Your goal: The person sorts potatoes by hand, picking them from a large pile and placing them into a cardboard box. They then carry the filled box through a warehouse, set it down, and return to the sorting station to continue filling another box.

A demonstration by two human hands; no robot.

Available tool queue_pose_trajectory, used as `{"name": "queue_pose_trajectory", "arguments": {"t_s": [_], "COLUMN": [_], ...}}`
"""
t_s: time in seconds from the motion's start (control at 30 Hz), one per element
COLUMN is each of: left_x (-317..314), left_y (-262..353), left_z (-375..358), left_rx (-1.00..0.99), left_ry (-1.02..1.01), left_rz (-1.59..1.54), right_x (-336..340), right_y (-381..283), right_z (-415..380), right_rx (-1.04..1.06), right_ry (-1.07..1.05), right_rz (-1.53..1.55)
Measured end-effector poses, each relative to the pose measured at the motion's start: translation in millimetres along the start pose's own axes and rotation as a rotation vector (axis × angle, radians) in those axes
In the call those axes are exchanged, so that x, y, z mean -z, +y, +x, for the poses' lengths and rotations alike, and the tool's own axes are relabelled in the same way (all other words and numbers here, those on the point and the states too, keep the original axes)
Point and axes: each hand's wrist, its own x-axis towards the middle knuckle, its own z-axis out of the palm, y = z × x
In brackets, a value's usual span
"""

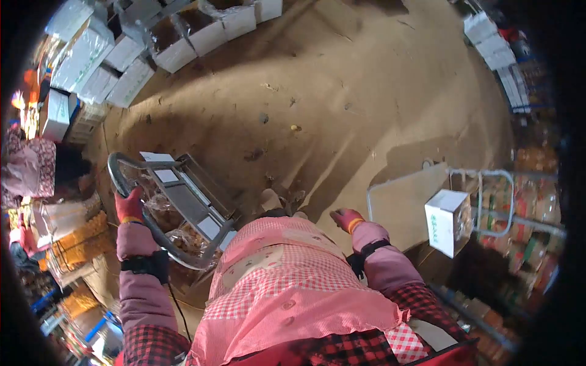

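My left hand [129, 206], in a reddish glove, is wrapped round the curved grey tube handle [160, 235] of a metal cart. The cart's dark frame [194, 198] carries white panels or labels, and clear plastic bags [183, 240] with brownish contents show inside the handle loop. Gloved in the same colour, my right hand [347, 219] hangs beside my pink checked apron [287, 274]. Its fingers look loosely bent and apart, with nothing visible in them. Whatever lies under the cart's frame is hidden.
White boxes [131, 82] wrapped in plastic are stacked at the upper left. On the right, a white box [447, 219] sits by a flat board [406, 195] and a metal tube frame [511, 204]. A person [36, 165] is at the left edge. Brown ground [317, 91] stretches ahead.
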Motion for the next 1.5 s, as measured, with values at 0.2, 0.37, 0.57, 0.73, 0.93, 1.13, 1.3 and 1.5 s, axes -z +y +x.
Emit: {"name": "queue_pose_trajectory", "arguments": {"t_s": [0.2, 0.37, 0.57, 0.73, 0.93, 1.13, 1.3, 1.5], "left_x": [-0.2, 6.1, 19.5, 32.7, 70.8, 14.7, -18.0, -29.5], "left_y": [-8.5, 19.5, 4.6, 14.0, 3.2, 65.8, 80.1, 81.4], "left_z": [-4.1, -14.6, -26.3, -36.9, -9.2, -3.3, -4.8, -18.3], "left_rx": [0.005, 0.148, 0.242, 0.227, 0.238, 0.396, 0.480, 0.527], "left_ry": [0.111, 0.083, 0.189, 0.095, 0.422, 0.306, 0.299, 0.289], "left_rz": [0.035, 0.174, 0.343, 0.184, 0.191, 0.316, 0.344, 0.304], "right_x": [79.6, 116.5, 126.2, 144.3, 119.3, 52.4, 9.8, 2.9], "right_y": [-102.1, -157.3, -169.4, -152.8, -113.1, -109.6, -99.5, -66.6], "right_z": [69.3, 128.9, 242.2, 355.2, 479.4, 604.0, 684.6, 722.8], "right_rx": [0.160, 0.039, 0.006, -0.119, -0.005, 0.082, 0.254, 0.091], "right_ry": [0.211, 0.093, 0.034, -0.222, -0.260, -0.277, -0.190, -0.138], "right_rz": [-0.113, -0.352, -0.505, -0.790, -0.903, -1.166, -1.107, -1.041]}}
